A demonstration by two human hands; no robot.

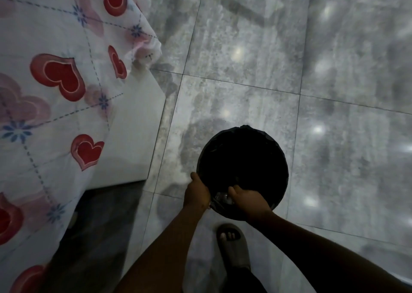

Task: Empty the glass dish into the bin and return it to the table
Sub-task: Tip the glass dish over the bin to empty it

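Observation:
A round black bin with a dark liner stands on the grey tiled floor below me. The glass dish shows only as a small clear glint over the bin's near rim, between my two hands. My left hand grips it from the left at the rim. My right hand covers it from the right, fingers curled over it. Whatever the dish holds is hidden. The table, under a white cloth with red hearts, fills the left side.
The tablecloth hangs down at the left, and its corner ends close to the bin. My foot in a grey slipper stands just behind the bin. Shiny grey floor tiles spread to the right and ahead.

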